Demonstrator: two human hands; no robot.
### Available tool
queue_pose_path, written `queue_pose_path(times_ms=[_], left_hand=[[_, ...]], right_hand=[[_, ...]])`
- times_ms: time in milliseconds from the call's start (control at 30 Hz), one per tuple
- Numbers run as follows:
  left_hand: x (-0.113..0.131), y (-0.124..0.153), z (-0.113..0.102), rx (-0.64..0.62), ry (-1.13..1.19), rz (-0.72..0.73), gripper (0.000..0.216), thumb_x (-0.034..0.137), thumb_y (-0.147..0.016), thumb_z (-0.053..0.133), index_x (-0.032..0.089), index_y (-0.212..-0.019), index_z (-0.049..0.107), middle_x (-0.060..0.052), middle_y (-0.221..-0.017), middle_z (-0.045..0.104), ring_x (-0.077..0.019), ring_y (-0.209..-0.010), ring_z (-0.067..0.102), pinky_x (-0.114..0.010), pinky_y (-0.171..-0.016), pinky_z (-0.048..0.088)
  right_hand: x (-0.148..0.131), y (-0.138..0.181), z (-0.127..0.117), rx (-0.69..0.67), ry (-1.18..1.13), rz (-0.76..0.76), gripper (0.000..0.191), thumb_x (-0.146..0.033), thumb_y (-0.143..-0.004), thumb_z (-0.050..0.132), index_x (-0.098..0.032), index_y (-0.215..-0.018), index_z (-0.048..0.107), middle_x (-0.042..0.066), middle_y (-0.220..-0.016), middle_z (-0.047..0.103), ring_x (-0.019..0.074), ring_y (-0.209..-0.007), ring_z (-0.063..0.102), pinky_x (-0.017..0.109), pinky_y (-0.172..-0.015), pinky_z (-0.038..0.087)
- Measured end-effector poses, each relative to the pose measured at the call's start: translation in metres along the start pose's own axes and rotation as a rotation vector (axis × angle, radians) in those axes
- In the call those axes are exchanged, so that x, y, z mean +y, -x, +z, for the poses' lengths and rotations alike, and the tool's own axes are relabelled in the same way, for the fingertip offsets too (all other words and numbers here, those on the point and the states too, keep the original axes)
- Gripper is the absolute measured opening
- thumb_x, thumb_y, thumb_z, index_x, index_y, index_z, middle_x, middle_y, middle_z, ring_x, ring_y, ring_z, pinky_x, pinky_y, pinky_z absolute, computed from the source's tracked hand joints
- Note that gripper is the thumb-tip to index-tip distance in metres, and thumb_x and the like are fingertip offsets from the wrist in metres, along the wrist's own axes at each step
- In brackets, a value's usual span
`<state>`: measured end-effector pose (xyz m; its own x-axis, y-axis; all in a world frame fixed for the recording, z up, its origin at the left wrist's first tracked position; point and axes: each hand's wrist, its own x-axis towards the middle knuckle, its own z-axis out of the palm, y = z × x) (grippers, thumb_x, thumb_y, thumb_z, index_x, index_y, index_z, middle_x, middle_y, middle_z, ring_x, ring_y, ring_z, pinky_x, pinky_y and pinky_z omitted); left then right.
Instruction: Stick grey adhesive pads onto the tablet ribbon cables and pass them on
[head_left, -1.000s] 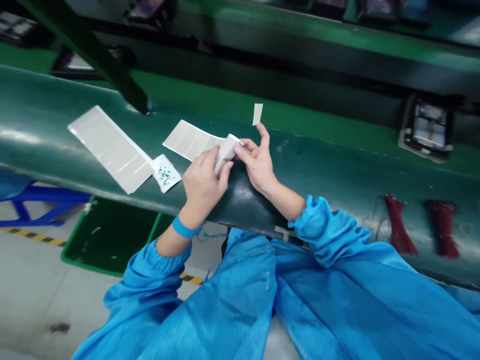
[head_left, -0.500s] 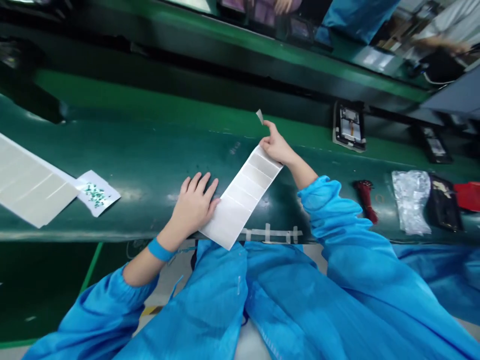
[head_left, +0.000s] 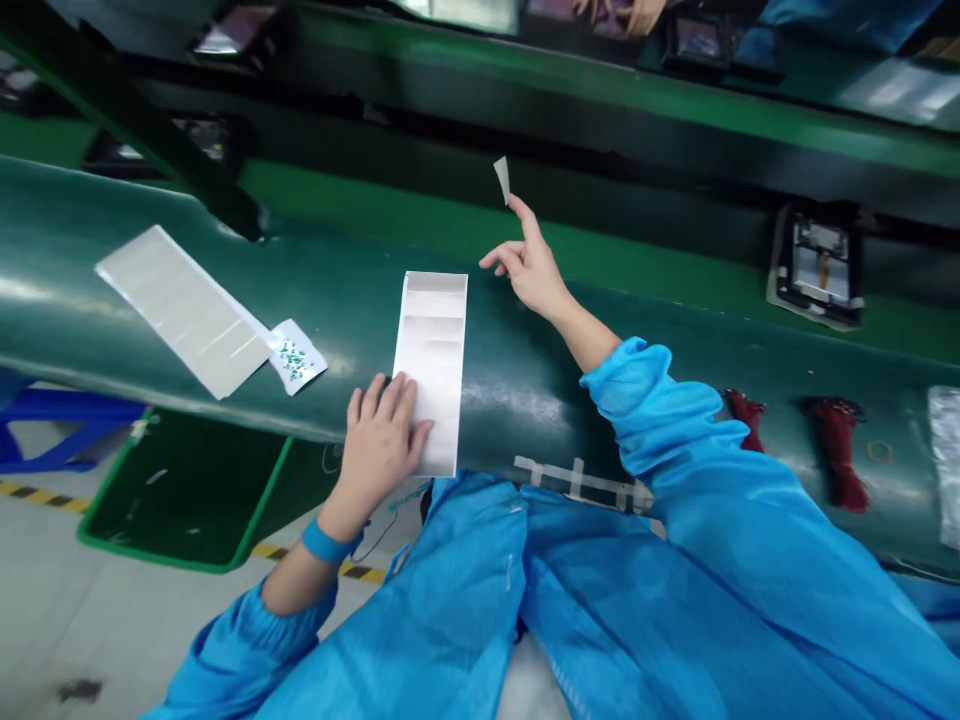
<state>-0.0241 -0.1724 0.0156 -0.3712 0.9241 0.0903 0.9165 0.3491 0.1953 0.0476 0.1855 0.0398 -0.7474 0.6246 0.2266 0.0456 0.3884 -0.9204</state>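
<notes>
A white sheet of stickers [head_left: 439, 390] with pale rectangular labels lies upright on the green work surface in front of me. My left hand [head_left: 382, 430] lies flat over its lower left edge, fingers spread. Up and to the right of the sheet, my right hand [head_left: 534, 268] is raised, with a small pale sticker [head_left: 502, 180] clinging to its outstretched index fingertip. The other fingers are loosely bent, apart from the sheet. To the left lies a stack of sticker sheets [head_left: 187, 315], beside a small white paper [head_left: 296, 358] bearing green bits.
A device with a black frame [head_left: 817, 265] sits on the green strip at the right. Bundles of red wires [head_left: 838, 455] lie nearer, by a clear plastic bag [head_left: 946, 460]. A green post [head_left: 187, 165] rises at the left; a green bin [head_left: 187, 490] stands below the edge.
My right hand has left the sheet's top corner and risen with the sticker on its fingertip. The sheet has turned more upright, and the view has shifted left.
</notes>
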Motion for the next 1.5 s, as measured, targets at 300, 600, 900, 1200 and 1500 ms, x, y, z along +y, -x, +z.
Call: queue_pose_path(times_ms=[300,600,900,1200,1500], left_hand=[[-0.026,-0.054,-0.041,0.309,0.306,-0.095,0.016,0.032,-0.102,0.056,0.024,-0.096,0.068,-0.009,-0.112,0.078,-0.0293,-0.111,0.071,-0.053,-0.104,0.056],[0.031,-0.072,-0.058,0.552,0.591,-0.006,0.011,0.034,-0.103,0.067,0.027,-0.11,0.072,-0.01,-0.128,0.063,-0.0275,-0.129,0.062,-0.051,-0.116,0.053],[0.005,-0.077,-0.051,0.643,0.513,0.049,0.004,0.028,-0.098,0.075,0.025,-0.096,0.073,-0.008,-0.12,0.067,-0.0279,-0.121,0.063,-0.048,-0.107,0.053],[0.004,-0.073,-0.05,0.651,0.475,0.058,0.007,0.031,-0.1,0.072,0.024,-0.097,0.071,-0.008,-0.118,0.068,-0.0288,-0.119,0.063,-0.05,-0.107,0.05],[0.029,-0.054,-0.019,0.379,1.739,-0.441,0.027,0.046,-0.098,0.072,0.025,-0.115,0.07,-0.008,-0.123,0.07,-0.0243,-0.115,0.068,-0.04,-0.105,0.057]], right_hand=[[-0.017,0.043,0.049,-0.22,-0.272,0.106,0.096,-0.061,-0.097,0.064,-0.029,-0.174,0.017,0.006,-0.107,0.082,0.0246,-0.084,0.072,0.046,-0.082,0.062],[-0.055,0.083,0.079,-0.515,-0.891,0.329,0.147,-0.069,-0.076,0.093,-0.034,-0.177,-0.007,0.002,-0.119,0.082,0.0191,-0.096,0.073,0.033,-0.08,0.06],[-0.052,0.087,0.077,-0.569,-0.987,0.337,0.147,-0.068,-0.076,0.093,-0.033,-0.176,-0.009,0.004,-0.123,0.081,0.0177,-0.091,0.076,0.03,-0.075,0.057],[-0.054,0.091,0.068,-0.521,-0.959,0.387,0.11,-0.084,-0.088,0.069,-0.037,-0.172,0.015,0.008,-0.136,0.079,0.0231,-0.121,0.075,0.04,-0.1,0.06],[-0.096,0.095,0.07,-0.593,-1.097,0.405,0.09,-0.089,-0.097,0.044,-0.044,-0.17,0.017,0.007,-0.16,0.062,0.0277,-0.15,0.06,0.06,-0.121,0.051]])
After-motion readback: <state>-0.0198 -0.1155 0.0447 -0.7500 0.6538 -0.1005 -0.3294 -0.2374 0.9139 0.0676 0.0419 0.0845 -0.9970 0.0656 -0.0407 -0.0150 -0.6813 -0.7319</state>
